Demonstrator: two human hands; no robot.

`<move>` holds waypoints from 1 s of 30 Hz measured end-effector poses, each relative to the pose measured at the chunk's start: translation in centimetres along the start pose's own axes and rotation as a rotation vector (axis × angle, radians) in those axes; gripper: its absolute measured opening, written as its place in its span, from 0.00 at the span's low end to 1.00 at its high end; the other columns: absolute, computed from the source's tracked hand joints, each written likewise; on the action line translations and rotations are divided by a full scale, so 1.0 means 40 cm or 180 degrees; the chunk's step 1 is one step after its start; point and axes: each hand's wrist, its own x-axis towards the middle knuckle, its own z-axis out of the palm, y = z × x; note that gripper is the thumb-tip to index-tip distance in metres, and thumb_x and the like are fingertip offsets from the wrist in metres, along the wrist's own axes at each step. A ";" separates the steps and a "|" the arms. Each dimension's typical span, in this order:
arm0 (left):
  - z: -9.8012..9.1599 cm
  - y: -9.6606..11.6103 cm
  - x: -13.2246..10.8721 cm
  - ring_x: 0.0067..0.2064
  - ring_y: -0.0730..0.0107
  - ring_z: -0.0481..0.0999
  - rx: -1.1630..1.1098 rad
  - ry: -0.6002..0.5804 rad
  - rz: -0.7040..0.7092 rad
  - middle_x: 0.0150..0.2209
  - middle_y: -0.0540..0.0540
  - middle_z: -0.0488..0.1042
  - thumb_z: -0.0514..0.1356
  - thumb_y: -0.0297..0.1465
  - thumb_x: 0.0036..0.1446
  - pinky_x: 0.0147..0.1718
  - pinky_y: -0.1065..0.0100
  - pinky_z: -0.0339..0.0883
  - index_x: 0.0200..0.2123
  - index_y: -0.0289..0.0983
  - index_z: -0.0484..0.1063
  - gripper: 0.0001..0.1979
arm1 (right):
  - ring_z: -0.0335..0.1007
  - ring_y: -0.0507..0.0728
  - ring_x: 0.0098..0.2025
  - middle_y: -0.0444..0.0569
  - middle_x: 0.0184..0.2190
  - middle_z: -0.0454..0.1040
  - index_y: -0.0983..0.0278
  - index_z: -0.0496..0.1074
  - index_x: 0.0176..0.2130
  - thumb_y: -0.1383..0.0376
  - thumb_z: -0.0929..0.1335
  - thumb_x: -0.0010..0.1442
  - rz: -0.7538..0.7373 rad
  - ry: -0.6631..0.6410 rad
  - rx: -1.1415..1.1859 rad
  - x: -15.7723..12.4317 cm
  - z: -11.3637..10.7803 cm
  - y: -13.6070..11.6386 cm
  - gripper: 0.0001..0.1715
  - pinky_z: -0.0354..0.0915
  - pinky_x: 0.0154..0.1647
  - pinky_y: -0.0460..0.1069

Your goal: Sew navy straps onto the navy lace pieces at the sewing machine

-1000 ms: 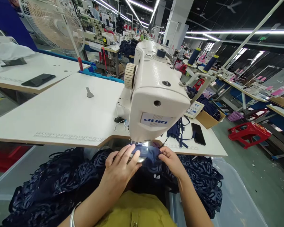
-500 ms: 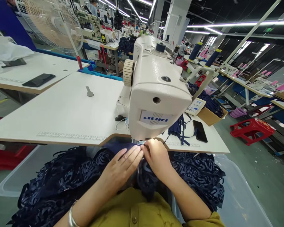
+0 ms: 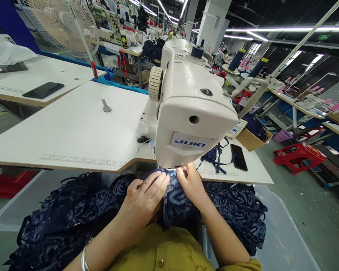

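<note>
A navy patterned lace piece [image 3: 175, 199] hangs over the near edge of the machine bed, its top lit under the head of the white sewing machine [image 3: 196, 116]. My left hand [image 3: 147, 192] lies on the lace's left side, fingers stretched out and pointing toward the needle area. On the other side, my right hand [image 3: 191, 183] pinches the top edge of the lace between thumb and fingers, close under the machine head. The needle and presser foot are mostly hidden by the head and my fingers.
Heaps of navy lace [image 3: 73, 210] fill a clear plastic bin [image 3: 15, 212] below, with another lace heap [image 3: 237, 212] at right. On the white table [image 3: 81, 128] lie a metal plate [image 3: 106, 106], dark straps [image 3: 213, 158] and a phone [image 3: 238, 157]. A fan [image 3: 63, 24] stands behind left.
The lace hanging between my hands, bunched before, is now spread wider with its pattern showing. My right hand's fingers have shifted slightly right. The whole view has tilted a little.
</note>
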 end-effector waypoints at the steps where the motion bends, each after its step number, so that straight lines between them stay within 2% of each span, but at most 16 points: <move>1: 0.001 0.000 0.000 0.56 0.63 0.70 0.0003 -0.0008 0.0011 0.54 0.43 0.73 0.48 0.27 0.65 0.45 0.63 0.55 0.58 0.38 0.64 0.20 | 0.67 0.54 0.32 0.41 0.28 0.67 0.61 0.61 0.37 0.64 0.62 0.61 -0.0005 0.0022 -0.0027 0.001 0.001 -0.001 0.03 0.60 0.36 0.48; 13: 0.002 0.001 0.002 0.55 0.63 0.71 0.0059 0.0056 -0.0022 0.54 0.45 0.73 0.48 0.27 0.65 0.44 0.61 0.56 0.55 0.37 0.66 0.17 | 0.67 0.53 0.32 0.42 0.29 0.69 0.61 0.62 0.36 0.64 0.61 0.61 -0.0071 0.0043 -0.0135 0.006 0.002 0.000 0.03 0.60 0.35 0.48; 19: 0.012 -0.029 -0.007 0.54 0.59 0.72 0.0148 0.0097 0.0289 0.55 0.44 0.72 0.51 0.27 0.61 0.44 0.61 0.59 0.62 0.38 0.58 0.25 | 0.63 0.52 0.30 0.41 0.27 0.65 0.61 0.63 0.32 0.60 0.61 0.63 -0.0108 0.0092 -0.0122 0.026 -0.011 0.048 0.10 0.59 0.32 0.45; 21: 0.016 -0.029 -0.006 0.54 0.57 0.72 0.0037 0.0128 0.0238 0.54 0.44 0.72 0.49 0.26 0.61 0.47 0.59 0.59 0.65 0.40 0.53 0.28 | 0.64 0.51 0.30 0.41 0.28 0.66 0.62 0.65 0.32 0.60 0.60 0.64 -0.0059 0.0214 -0.0310 0.042 -0.030 0.077 0.11 0.61 0.33 0.44; 25: 0.014 -0.013 -0.005 0.55 0.57 0.71 -0.0088 -0.0011 -0.0232 0.55 0.48 0.72 0.48 0.27 0.63 0.50 0.57 0.58 0.67 0.49 0.42 0.31 | 0.67 0.52 0.35 0.44 0.33 0.70 0.62 0.67 0.35 0.61 0.60 0.65 0.0234 0.0643 -0.1107 0.088 -0.106 0.136 0.11 0.63 0.38 0.45; 28: 0.012 -0.003 -0.005 0.56 0.59 0.70 -0.0137 -0.0078 -0.0326 0.56 0.49 0.72 0.46 0.26 0.63 0.50 0.57 0.58 0.66 0.52 0.41 0.32 | 0.67 0.57 0.44 0.51 0.42 0.69 0.64 0.66 0.41 0.62 0.60 0.65 0.0538 0.1067 -0.1430 0.138 -0.176 0.170 0.10 0.61 0.45 0.49; 30: 0.011 0.001 -0.002 0.56 0.59 0.71 -0.0118 -0.0071 -0.0342 0.56 0.49 0.71 0.46 0.25 0.63 0.50 0.57 0.58 0.66 0.52 0.41 0.32 | 0.66 0.60 0.47 0.57 0.45 0.67 0.66 0.66 0.43 0.64 0.62 0.63 0.0790 0.1228 -0.1538 0.174 -0.209 0.188 0.09 0.61 0.44 0.52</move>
